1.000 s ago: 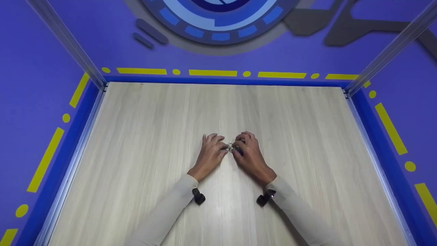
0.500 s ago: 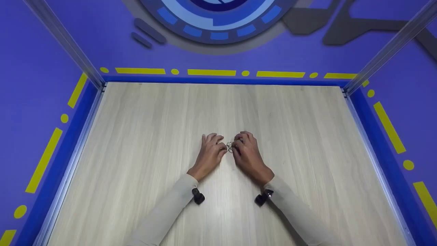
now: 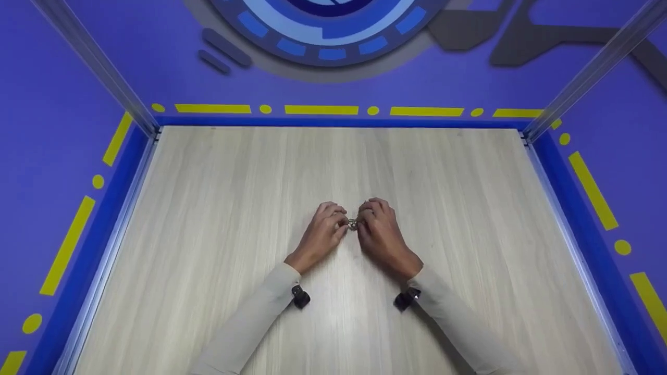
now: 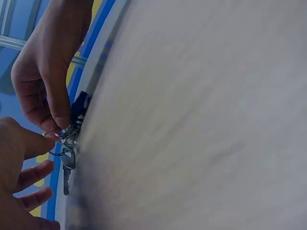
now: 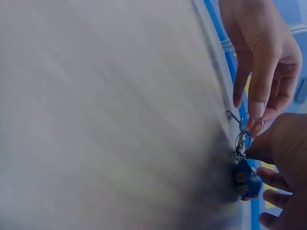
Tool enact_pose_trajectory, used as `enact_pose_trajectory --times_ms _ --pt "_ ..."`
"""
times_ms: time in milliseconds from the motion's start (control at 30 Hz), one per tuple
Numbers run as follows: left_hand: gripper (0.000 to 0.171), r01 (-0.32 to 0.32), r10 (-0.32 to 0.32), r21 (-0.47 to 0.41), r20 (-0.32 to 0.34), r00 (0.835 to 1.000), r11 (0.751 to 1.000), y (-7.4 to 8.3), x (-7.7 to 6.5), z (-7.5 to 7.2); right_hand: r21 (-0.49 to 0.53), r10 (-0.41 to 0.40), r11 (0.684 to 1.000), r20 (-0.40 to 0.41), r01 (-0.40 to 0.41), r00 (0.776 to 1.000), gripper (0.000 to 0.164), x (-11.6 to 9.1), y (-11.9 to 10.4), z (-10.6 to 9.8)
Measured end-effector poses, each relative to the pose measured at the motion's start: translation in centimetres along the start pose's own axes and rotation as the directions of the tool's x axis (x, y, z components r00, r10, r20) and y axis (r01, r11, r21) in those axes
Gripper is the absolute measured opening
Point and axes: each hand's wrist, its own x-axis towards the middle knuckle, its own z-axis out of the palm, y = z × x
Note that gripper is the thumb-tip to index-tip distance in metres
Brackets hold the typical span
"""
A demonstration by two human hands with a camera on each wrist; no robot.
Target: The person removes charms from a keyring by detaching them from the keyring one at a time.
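Only wrist views reveal key (image 4: pixel 66 181) and blue charm (image 5: pixel 246 181); left hand (image 3: pixel 323 230) and right hand (image 3: pixel 382 233) pinch rings (image 4: pixel 70 134).

Head view bright, with soft glare on the near tabletop (image 3: pixel 333 323); wrist views dim, bluish, tabletop blurry.

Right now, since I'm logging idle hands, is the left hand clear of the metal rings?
No, in the right wrist view the left hand pinches a thin metal ring between thumb and fingers.
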Motion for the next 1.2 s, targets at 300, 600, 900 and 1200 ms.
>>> enact_pose_trajectory --times_ms 300,600,900,1200 --pt "0.006 0.062 -0.062 -0.142 0.006 0.998 0.988 2.0 1.2 -1.9 0.219 0.058 0.974 0.023 -0.062 0.998 0.014 0.3 -0.7 -3.0" --pt "0.006 0.092 -0.088 -0.216 0.027 0.996 0.972 3.6 1.9 -3.4 0.388 0.117 0.914 0.019 -0.115 0.993 0.006 0.6 -0.9 -5.4" --pt "0.005 0.055 -0.051 -0.263 0.022 0.998 0.963 4.6 2.6 -4.6 0.407 0.111 0.906 0.032 -0.114 0.993 0.002 1.2 -1.7 -7.3" --pt "0.006 0.065 -0.063 -0.288 0.017 0.998 0.955 5.8 3.1 -5.2 0.354 0.087 0.930 0.062 -0.104 0.994 0.011 1.8 -2.4 -9.3"
